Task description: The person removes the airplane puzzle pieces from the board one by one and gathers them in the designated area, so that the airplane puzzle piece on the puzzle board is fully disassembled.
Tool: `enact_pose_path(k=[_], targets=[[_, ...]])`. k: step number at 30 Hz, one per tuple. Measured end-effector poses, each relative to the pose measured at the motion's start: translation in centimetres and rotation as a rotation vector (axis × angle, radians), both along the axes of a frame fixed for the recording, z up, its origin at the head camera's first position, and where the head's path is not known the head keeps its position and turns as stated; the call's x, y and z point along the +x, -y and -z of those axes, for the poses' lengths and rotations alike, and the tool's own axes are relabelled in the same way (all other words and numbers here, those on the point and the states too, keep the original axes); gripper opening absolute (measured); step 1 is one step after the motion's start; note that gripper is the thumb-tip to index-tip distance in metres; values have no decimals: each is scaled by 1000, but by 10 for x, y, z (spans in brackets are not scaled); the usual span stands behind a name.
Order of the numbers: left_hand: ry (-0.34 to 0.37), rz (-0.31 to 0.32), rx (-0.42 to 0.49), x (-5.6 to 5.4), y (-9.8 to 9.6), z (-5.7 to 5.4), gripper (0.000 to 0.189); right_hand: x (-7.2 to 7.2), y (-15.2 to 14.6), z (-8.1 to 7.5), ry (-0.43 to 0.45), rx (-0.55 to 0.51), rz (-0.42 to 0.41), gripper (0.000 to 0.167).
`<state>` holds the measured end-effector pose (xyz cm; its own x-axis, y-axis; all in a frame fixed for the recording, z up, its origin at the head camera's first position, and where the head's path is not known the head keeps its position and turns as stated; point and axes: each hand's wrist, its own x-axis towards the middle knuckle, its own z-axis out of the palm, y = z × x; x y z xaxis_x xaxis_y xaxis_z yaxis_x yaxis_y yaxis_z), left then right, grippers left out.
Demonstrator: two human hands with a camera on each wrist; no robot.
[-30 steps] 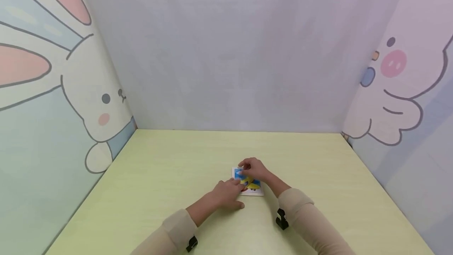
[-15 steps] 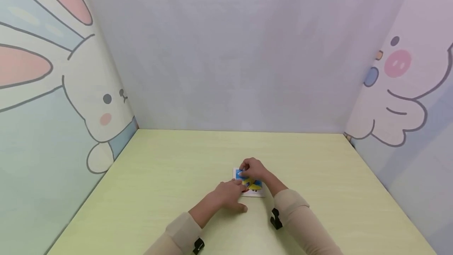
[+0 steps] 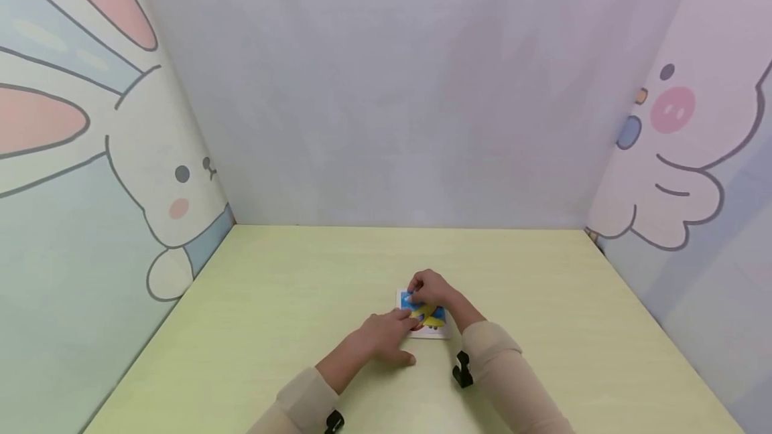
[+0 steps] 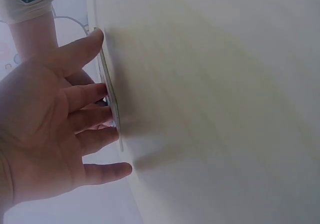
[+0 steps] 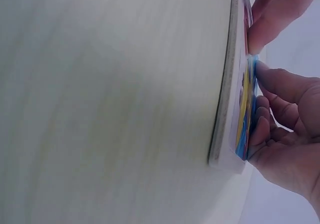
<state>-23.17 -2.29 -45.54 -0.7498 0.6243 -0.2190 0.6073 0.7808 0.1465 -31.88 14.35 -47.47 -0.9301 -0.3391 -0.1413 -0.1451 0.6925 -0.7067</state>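
A small white-edged picture puzzle board (image 3: 435,335) with a blue and yellow picture lies flat on the table. My left hand (image 3: 386,338) stretches its fingers over the board's near-left part; in the left wrist view, its fingertips (image 4: 102,90) meet the board's edge. Over the upper part, my right hand (image 3: 431,288) bends its fingers and pinches a blue puzzle piece (image 5: 255,69) between thumb and finger at the picture's surface. The right wrist view shows the yellow and blue picture (image 5: 243,116) on the thick white board. Much of the picture is hidden under both hands.
The pale yellow table (image 3: 289,273) spreads around the board. A plain grey wall (image 3: 374,86) stands behind it. Side walls carry a cartoon rabbit (image 3: 163,179) and a cartoon pig (image 3: 669,126). Black wrist straps (image 3: 462,370) hang under the sleeves.
My right forearm has swung slightly inward to the left. Both hands stay on the board, with only small finger shifts, and the head view has tilted a little.
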Motion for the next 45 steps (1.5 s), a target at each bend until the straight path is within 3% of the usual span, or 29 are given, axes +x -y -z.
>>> enact_pose_path(k=[18,30,45], targets=[[53,-11,-7,-2,0,-6,67,2,1,-5,47,-6,6,14],[31,13,-8,-4,1,-6,67,1,-2,-4,53,-43,9,9],[36,8,-33,-5,-2,-7,66,-3,-15,3,73,-325,57,6]])
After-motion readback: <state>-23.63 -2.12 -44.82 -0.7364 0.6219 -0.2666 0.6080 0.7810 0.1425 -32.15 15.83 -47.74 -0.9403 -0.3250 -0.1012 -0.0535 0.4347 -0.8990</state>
